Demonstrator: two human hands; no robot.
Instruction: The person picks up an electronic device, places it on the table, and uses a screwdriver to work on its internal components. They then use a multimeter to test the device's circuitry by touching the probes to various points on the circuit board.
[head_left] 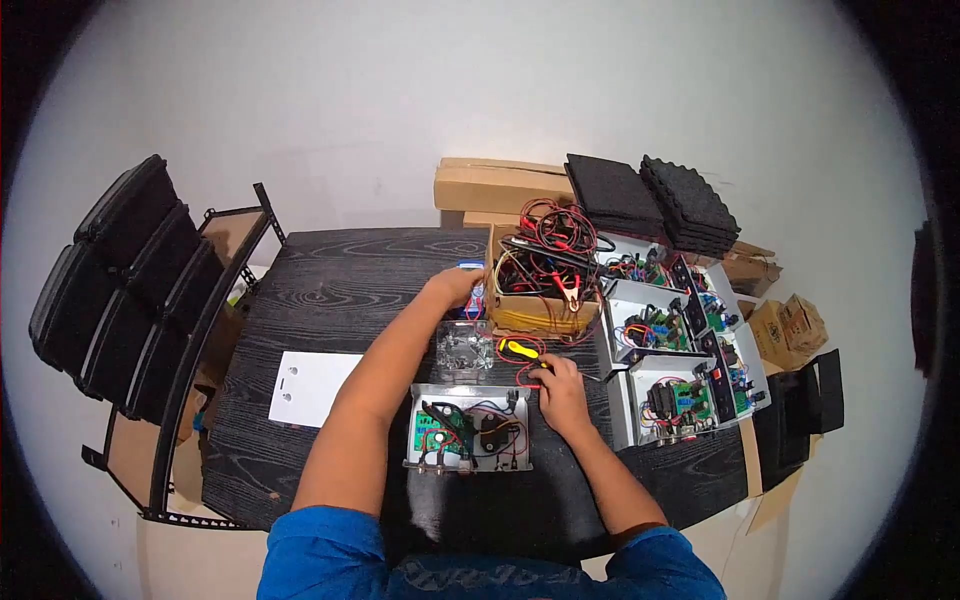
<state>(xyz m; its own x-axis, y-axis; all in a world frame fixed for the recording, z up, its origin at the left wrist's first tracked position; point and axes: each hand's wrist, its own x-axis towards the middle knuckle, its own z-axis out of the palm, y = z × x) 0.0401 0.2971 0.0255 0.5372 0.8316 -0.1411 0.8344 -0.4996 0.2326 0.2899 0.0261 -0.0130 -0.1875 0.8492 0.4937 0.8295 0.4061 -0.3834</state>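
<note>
Circuit box: open metal tray at 6 o'clock on the tabletop, long axis left-right.
Right hand: clenched around a red probe lead, at the box's 2 o'clock; nearer hand.
Left hand: far at 12 o'clock, touching a blue item beside the cardboard box; grip unclear.

We see the surface as dark wood with a coarse, matt grain. At its middle the open case looks like bare metal with a dull sheen, holding a green circuit board. Toward twelve o'clock sits a clear, glossy plastic piece. The box at one o'clock is plain matt cardboard. At nine o'clock lies a smooth white sheet, seemingly paper. The black mats look rough and rubbery.
</note>
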